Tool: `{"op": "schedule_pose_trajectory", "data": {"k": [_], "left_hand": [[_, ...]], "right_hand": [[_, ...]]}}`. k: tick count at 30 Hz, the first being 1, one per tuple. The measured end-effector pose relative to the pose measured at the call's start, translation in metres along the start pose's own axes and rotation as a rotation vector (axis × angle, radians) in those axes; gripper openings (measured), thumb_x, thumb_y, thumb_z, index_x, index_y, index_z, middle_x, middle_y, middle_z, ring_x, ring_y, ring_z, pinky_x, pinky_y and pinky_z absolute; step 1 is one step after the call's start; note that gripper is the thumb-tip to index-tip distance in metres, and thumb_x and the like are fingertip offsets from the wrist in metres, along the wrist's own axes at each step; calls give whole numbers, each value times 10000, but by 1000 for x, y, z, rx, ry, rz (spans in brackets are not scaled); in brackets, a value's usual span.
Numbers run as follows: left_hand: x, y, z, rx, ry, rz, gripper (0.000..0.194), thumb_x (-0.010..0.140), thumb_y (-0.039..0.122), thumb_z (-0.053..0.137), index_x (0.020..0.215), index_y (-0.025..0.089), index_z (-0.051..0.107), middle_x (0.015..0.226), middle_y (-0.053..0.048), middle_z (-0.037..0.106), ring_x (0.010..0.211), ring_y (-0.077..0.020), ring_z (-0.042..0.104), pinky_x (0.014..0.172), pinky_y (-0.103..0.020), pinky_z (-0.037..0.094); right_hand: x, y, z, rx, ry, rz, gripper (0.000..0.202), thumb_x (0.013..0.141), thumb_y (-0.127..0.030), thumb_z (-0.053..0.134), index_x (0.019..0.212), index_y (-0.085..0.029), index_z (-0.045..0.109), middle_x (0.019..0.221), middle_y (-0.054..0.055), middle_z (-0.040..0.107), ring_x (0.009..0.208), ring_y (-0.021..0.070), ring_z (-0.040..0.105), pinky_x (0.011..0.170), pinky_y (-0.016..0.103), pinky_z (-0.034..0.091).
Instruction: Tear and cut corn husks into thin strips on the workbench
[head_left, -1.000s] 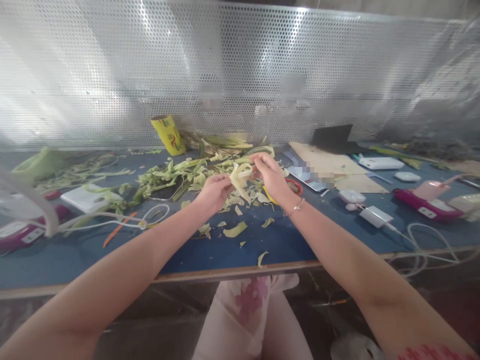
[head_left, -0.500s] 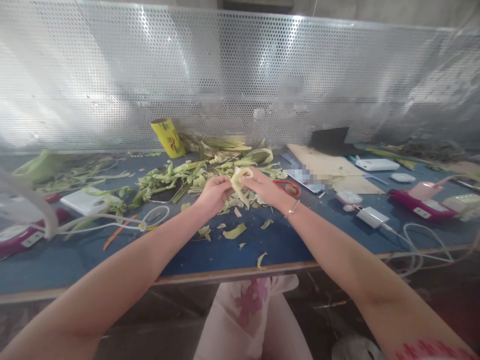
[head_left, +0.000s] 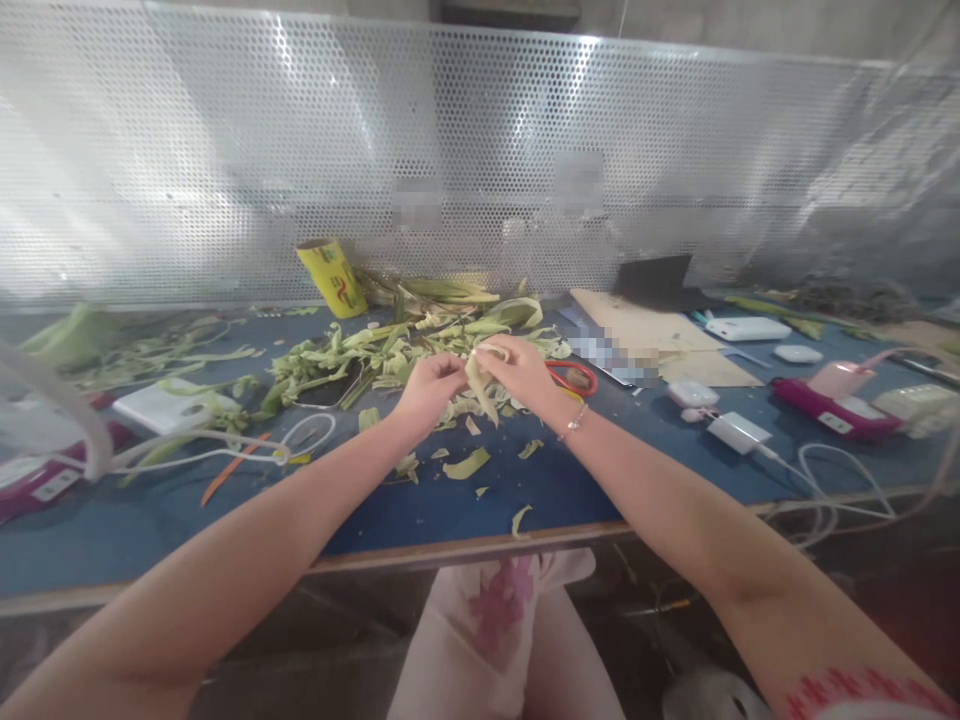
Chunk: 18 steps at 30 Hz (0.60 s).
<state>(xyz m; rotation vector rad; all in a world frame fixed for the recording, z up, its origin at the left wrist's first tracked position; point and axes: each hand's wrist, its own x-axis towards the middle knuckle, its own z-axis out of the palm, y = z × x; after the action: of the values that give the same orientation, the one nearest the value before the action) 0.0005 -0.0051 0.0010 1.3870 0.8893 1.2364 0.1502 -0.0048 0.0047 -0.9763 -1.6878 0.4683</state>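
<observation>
Over the blue table, both hands meet at a pale, curling strip of corn husk (head_left: pixel 484 393). My left hand (head_left: pixel 430 392) pinches its left side between thumb and fingers. From the other side, my right hand (head_left: pixel 523 375) has its fingers closed around the strip's upper part, and a pointed end hangs down. Directly behind my hands spreads a heap of green husks and leafy pieces (head_left: pixel 397 340). Small torn scraps, such as a curved pale piece (head_left: pixel 466 464), lie in front of them. A red-handled tool (head_left: pixel 581 377), partly hidden, rests beside my right wrist.
A yellow tube (head_left: pixel 332 278) leans against the perforated metal screen (head_left: pixel 480 120). Right are brown cardboard (head_left: pixel 645 325), a white charger (head_left: pixel 739 432) with loose cable and a purple power strip (head_left: pixel 832 407). Left lie a white box (head_left: pixel 161 403), cables and an orange strip (head_left: pixel 232 468).
My right hand has shifted slightly left and closed further over the husk strip. The strip has turned and folded, its loop less visible. The view has shifted slightly.
</observation>
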Motion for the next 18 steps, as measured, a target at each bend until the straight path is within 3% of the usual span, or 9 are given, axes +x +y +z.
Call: {"op": "schedule_pose_trajectory", "data": {"k": [7,12,18], "left_hand": [[1,-2,0,-28,83,31,113,544,194,654,533,153,549,515,26,543,528,-93,496,588,-237,414],[1,0,-4,215,120,106,79,553,197,629,530,154,567,494,26,532,502,-91,465,535,-224,371],[3,2,-9,408,83,116,67,558,208,604,517,161,577,499,16,549,499,-105,475,531,-234,368]], "right_hand": [[-1,-6,5,-9,68,49,207,753,-364,547,668,-187,612,682,13,629,649,147,545,624,270,415],[-1,-5,3,-38,85,12,165,740,-331,570,684,-187,627,742,28,653,705,166,578,656,284,426],[0,0,-5,-151,3,-241,99,769,-252,531,714,-201,597,790,37,645,779,174,576,763,306,431]]}}
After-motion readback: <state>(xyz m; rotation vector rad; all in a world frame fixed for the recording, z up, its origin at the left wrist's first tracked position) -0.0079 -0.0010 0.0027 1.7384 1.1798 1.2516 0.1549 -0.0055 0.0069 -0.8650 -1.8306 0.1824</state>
